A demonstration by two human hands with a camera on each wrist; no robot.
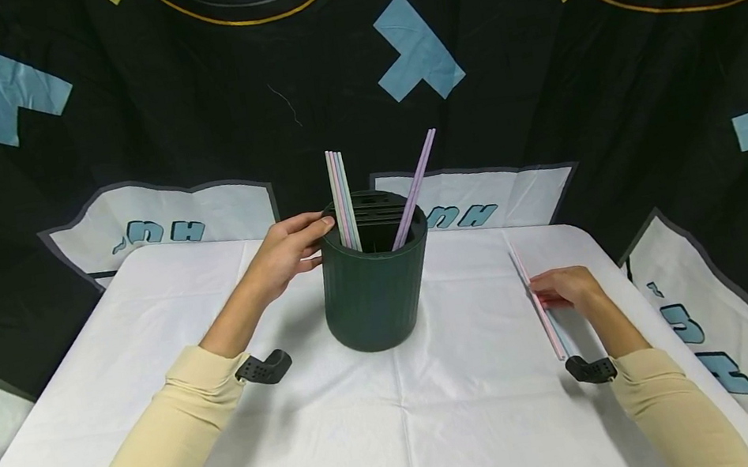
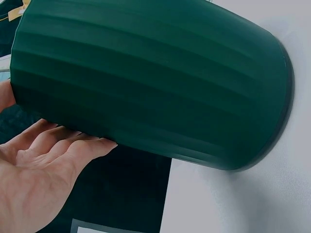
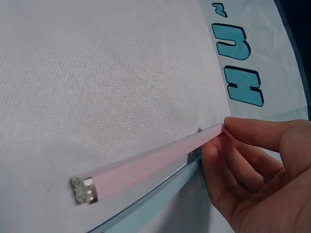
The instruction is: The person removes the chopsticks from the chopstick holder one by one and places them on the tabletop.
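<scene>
A dark green ribbed holder (image 1: 376,297) stands on the white-covered table, with a slotted insert in its top. Several pastel chopsticks (image 1: 343,198) stand upright in it at the left, and lilac chopsticks (image 1: 416,188) lean to the right. My left hand (image 1: 286,250) holds the holder's rim at the left, its other fingers (image 2: 73,145) against the outer wall. At the right, my right hand (image 1: 568,287) pinches a pink chopstick (image 3: 150,162) between thumb and fingers. The chopstick's near end has a silver band and a grey tip. Below it, a light blue chopstick (image 3: 155,199) lies close by my fingers.
The white table (image 1: 346,445) has a right edge just beyond my right hand. Behind it hangs a black cloth (image 1: 205,105) with blue and yellow tape pieces. White lettered panels (image 1: 177,213) hang around the table's edges.
</scene>
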